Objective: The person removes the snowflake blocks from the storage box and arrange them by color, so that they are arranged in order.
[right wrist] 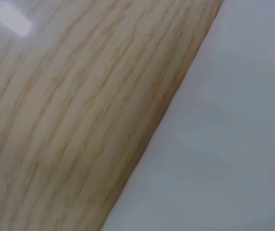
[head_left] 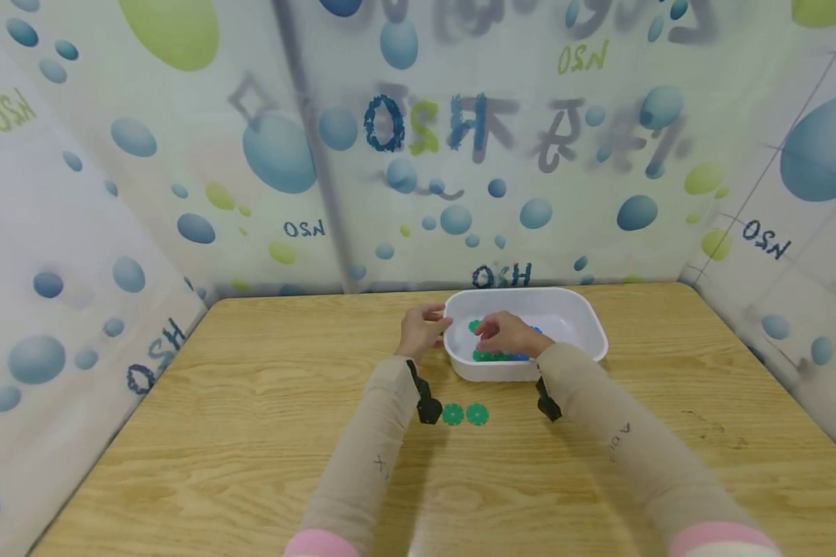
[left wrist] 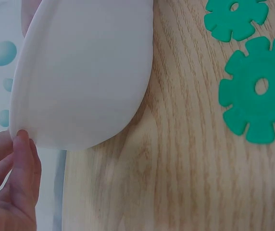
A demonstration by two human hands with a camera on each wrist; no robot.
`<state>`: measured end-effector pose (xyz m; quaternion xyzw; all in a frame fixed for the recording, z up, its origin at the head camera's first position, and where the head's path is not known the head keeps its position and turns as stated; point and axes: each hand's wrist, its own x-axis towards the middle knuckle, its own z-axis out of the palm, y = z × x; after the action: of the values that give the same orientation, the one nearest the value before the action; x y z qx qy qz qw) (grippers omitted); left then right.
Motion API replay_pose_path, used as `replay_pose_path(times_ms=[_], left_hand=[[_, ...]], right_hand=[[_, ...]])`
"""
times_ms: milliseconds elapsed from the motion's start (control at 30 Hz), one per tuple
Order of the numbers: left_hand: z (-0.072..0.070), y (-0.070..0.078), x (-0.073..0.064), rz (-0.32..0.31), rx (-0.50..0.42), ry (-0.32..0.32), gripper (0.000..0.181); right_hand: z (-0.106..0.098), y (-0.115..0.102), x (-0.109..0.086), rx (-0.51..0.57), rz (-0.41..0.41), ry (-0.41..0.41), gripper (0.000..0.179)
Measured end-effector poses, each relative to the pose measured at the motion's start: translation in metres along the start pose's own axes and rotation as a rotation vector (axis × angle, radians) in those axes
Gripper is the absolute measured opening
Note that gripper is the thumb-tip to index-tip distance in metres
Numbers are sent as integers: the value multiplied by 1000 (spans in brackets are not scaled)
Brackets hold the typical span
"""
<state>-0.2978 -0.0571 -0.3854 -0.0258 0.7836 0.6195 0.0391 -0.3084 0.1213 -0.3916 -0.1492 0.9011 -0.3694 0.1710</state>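
Note:
A white plastic tub (head_left: 529, 373) stands on the table. Thumb and fingers of my left hand (head_left: 421, 329) pinch its left rim, also seen in the left wrist view, where the fingertips (left wrist: 23, 139) meet the rim. My right hand (head_left: 510, 334) reaches over the tub with bent fingers; I cannot tell whether they hold a piece. Close to those fingertips is a green notched disc (head_left: 474, 326). Several more green discs (head_left: 484, 356) and blue pieces (head_left: 519, 357) lie in the tub, partly hidden by the right hand. The right wrist view shows only the tub's wall (right wrist: 224, 134) and wood.
Two green snowflake discs (head_left: 453, 415) (head_left: 477, 415) lie side by side on the wooden table (head_left: 286, 402), in front of the tub. Behind the table hangs a patterned sheet (head_left: 453, 224), close to the tub's back. Side sheets flank the table.

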Motion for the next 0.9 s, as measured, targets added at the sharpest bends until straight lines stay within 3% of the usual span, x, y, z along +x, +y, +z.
replay_pose_path(times_ms=[300,600,900], left_hand=[[0,0,0,-5,-8,-2,34],[0,0,0,2,-5,-2,34],[0,-2,0,11,-1,-3,34]], right_hand=[[2,1,4,2,42,-17,32],[0,3,5,0,1,-68,34],[4,2,8,-23,47,-80,35]])
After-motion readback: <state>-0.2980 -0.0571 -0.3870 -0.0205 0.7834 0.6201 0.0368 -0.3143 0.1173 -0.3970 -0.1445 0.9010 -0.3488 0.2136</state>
